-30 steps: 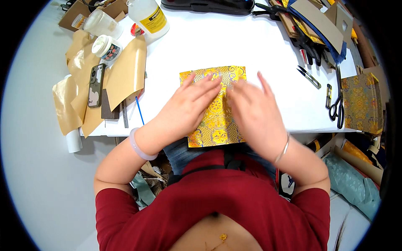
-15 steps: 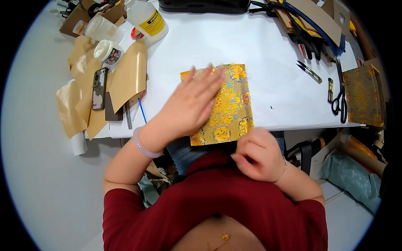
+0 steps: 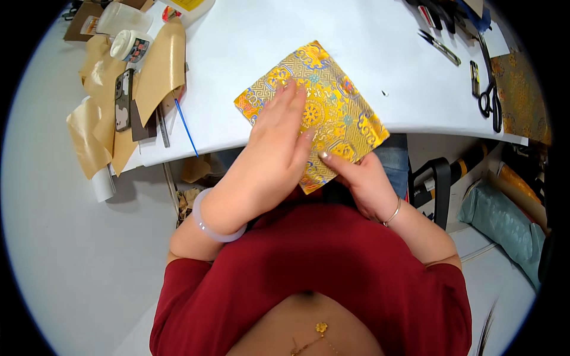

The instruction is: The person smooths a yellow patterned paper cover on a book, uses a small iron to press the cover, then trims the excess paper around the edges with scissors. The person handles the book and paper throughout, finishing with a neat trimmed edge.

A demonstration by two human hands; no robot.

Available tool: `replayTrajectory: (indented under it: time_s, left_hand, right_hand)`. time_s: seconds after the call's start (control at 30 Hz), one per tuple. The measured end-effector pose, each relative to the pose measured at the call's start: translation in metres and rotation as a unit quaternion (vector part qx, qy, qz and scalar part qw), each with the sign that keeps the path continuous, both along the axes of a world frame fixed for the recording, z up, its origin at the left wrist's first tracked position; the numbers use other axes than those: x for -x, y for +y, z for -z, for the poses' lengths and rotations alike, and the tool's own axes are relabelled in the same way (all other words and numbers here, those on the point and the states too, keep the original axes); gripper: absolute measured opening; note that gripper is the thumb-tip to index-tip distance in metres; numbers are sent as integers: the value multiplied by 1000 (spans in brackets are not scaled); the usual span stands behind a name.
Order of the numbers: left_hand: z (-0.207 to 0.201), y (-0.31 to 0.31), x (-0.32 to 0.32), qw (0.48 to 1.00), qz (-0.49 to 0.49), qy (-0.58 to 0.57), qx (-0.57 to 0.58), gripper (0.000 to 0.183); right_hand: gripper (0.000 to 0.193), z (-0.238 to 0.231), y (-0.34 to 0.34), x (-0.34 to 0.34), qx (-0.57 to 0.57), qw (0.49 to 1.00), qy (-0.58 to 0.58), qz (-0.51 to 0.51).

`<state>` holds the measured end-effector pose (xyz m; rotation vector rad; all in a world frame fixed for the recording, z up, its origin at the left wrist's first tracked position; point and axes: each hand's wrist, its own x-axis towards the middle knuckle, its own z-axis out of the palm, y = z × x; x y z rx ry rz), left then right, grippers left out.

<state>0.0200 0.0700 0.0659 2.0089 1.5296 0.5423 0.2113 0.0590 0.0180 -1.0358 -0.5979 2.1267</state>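
The yellow patterned panel [image 3: 335,113] lies cornerwise at the near edge of the tabletop [image 3: 249,35], its lowest corner out beyond that edge. It looks light and fairly stiff, perhaps board under smooth cloth, so it should keep its shape but might slide; its edges seem the safest place to hold. The left hand [image 3: 270,148] lies flat on the panel's face, fingers straight, gripping nothing; the right hand [image 3: 368,181] pinches the lower right edge, thumb on top — its fingers hidden beneath. The panel's underside is out of sight, and I cannot tell whether its far part rests or is lifted. Farther out, a bottle [image 3: 196,7] is cut off at the top — and a patterned piece [image 3: 525,98] at far right blurs into shadow
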Motion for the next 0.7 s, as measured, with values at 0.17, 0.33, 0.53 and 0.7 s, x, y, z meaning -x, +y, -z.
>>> replayTrajectory:
  time_s: [0.17, 0.33, 0.53, 0.7]
  left_hand:
    - [-12, -18, 28, 948, -231, -220, 4, 58]
    - [-19, -22, 50, 803, -307, -497, 122, 41]
    - [-9, -18, 43, 726, -334, -595, 84, 31]
    - [0, -13, 34, 679, -337, -649, 60, 31]
  right_hand:
    - [31, -9, 1, -20, -65, 995, -61, -51]
    - [30, -33, 23, -34, -104, 984, -81, -117]
    - [31, -33, 41, -26, -207, 968, -136, -41]
    - [34, -25, 44, -14, -175, 977, -54, 107]
